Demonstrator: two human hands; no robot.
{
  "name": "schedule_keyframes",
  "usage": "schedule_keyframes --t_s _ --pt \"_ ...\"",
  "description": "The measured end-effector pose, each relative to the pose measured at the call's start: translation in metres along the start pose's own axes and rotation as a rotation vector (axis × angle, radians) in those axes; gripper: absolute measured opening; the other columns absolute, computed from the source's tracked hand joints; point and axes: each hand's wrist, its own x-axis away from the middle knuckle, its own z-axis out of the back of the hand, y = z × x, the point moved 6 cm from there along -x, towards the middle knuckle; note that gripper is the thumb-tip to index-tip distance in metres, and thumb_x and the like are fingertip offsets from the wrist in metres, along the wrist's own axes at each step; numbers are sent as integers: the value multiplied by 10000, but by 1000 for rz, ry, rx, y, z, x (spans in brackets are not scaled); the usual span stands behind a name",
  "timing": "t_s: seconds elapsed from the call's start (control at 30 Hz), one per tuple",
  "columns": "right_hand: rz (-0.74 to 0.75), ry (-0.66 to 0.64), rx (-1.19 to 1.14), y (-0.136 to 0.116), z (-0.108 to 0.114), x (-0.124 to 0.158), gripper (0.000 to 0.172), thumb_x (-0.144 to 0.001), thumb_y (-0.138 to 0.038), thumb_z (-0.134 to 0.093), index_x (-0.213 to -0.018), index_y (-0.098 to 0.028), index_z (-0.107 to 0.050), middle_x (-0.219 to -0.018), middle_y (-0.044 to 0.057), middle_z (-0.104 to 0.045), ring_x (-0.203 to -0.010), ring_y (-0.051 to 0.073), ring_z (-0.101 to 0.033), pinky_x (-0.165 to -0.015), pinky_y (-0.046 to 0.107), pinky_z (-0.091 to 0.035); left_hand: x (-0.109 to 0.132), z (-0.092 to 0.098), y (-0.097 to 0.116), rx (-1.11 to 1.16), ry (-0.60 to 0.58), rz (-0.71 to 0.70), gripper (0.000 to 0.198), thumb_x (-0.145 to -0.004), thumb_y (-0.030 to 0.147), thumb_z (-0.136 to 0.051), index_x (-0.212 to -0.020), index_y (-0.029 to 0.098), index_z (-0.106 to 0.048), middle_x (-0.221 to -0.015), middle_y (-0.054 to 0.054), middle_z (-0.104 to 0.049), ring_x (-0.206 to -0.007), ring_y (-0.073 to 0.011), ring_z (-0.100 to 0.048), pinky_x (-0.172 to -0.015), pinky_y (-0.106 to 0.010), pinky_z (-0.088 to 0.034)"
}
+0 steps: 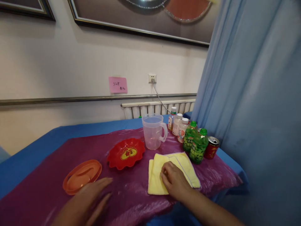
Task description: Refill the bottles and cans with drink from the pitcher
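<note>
My right hand (175, 180) rests over a folded yellow cloth (156, 185), its fingers curled in and closed at the cloth's surface. How much fabric is in its grip is partly hidden by the hand. To the left, my left hand (84, 201) is open, with fingers apart and nothing held. It is nearest to an orange oval lid or dish (82, 177), whose front edge it partly overlaps in the view. A red scalloped plate (117, 155) with a yellow emblem lies between the hands, farther back. Behind the cloth stands a clear plastic jug (151, 135), handle toward the right.
Several bottles stand at the right, including white-capped bottles (182, 130) and green drink bottles (199, 147). A red can (211, 147) stands beside them. Purple plastic sheeting (127, 194) covers the blue tablecloth (54, 136). A blue curtain (256, 110) hangs close on the right.
</note>
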Motion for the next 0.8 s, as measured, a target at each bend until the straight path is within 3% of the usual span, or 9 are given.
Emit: schedule_keyframes --t_s 0.07,0.17,0.27,0.37,0.47,0.6,0.8 --pt "62 44 11 -2 4 9 103 -879 -136 -552 -942 -213 -577 -974 62 -657 -905 222 -629 -795 353 -500 -22 -16 49 99 -186 -215 346 -948 471 -554 -1257 367 -668 -1266 22 -740 -1118 -228 -717 -989 -353 -577" --pt "63 153 84 2 13 27 167 -871 -175 -590 -1028 -220 -625 -1150 103 -668 -1063 256 -636 -924 391 -504 -50 -36 111 184 -407 -361 349 -927 218 -525 -1237 297 -665 -1231 -24 -744 -1063 -216 -717 -952 -339 -575" --pt "-41 254 170 21 24 42 268 -897 -279 -604 -1154 -217 -642 -1245 132 -661 -1171 297 -615 -995 443 -492 -68 -56 145 179 -516 -441 298 -858 144 -572 -1126 217 -680 -1173 -73 -740 -1041 -251 -701 -947 -375 -559" --pt "-115 259 212 42 34 47 315 -942 -325 -550 -1220 -205 -639 -1240 130 -673 -1155 288 -628 -991 432 -497 -75 -74 155 127 -563 -512 142 -873 125 -557 -929 187 -672 -1024 -73 -734 -928 -241 -695 -856 -354 -554" --pt "-172 209 230 56 40 43 295 -958 -310 -518 -1188 -190 -657 -1147 123 -702 -1047 276 -662 -927 404 -511 -77 -78 157 89 -533 -567 163 -916 119 -516 -829 186 -638 -902 -57 -708 -827 -207 -669 -781 -318 -528" --pt "-180 180 168 61 43 38 307 -942 -223 -455 -1167 -180 -660 -1044 100 -714 -955 241 -687 -839 355 -520 -75 -64 159 47 -499 -560 181 -938 133 -490 -822 190 -616 -883 -53 -700 -790 -198 -645 -748 -309 -501" --pt "-267 225 183 65 58 40 304 -906 -190 -455 -1146 -176 -641 -1014 99 -698 -871 233 -690 -760 343 -523 -72 -43 163 154 -571 -561 137 -910 177 -525 -808 196 -614 -888 -44 -710 -806 -201 -656 -755 -315 -511"
